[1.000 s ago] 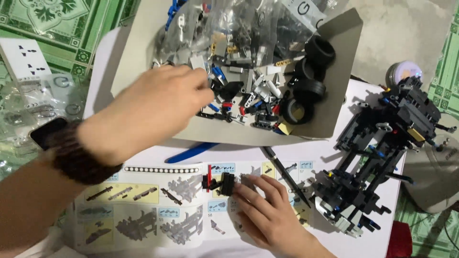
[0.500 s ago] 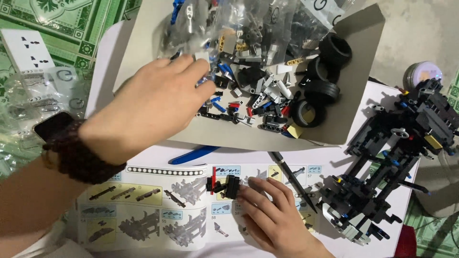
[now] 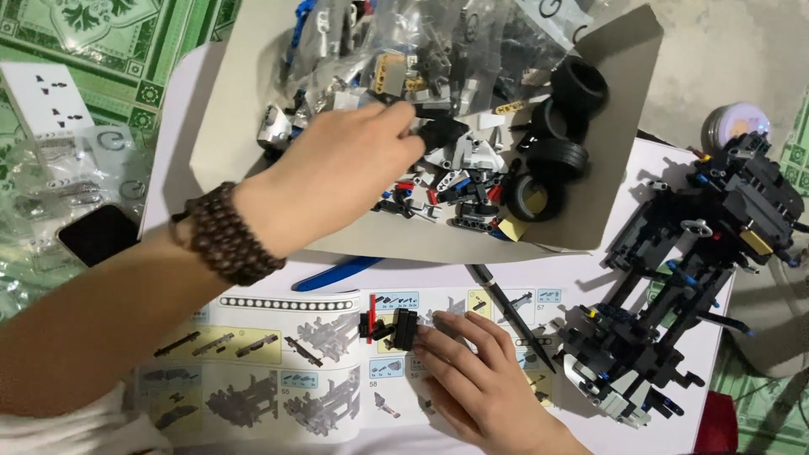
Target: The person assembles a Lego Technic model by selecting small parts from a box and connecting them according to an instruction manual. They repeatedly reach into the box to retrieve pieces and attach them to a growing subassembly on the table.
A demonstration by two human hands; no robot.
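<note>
A: What has the left hand (image 3: 350, 173) got, up in the centre of the frame?

B: Its fingertips are pinched shut on a small black plastic building piece (image 3: 438, 131), lifted just over the loose pile of small parts (image 3: 451, 190) in the shallow grey cardboard tray (image 3: 244, 118). A dark wooden bead bracelet (image 3: 226, 234) sits on that wrist.

A: And the right hand (image 3: 480, 379)?

B: Low in the frame, right of centre, lying on the open instruction booklet (image 3: 278, 371). Its fingers touch a small black and red sub-assembly (image 3: 392, 327) and steady it on the page; I cannot tell whether they truly clasp it.

A: How would you handle that well?

B: I judge it best to keep the pinch firm and lift straight up, so neighbouring bits are not dragged out. Check the shape against the printed drawing, and keep the sub-assembly pressed still.

A: What lies around them?

B: Clear plastic bags of parts (image 3: 438, 42) at the tray's top, black rubber tyres (image 3: 560, 156) at its right. A half-built black brick vehicle frame (image 3: 683, 278) stands on the white desk (image 3: 506, 274) at the right. A dark phone (image 3: 97, 234) lies at the left edge.
</note>
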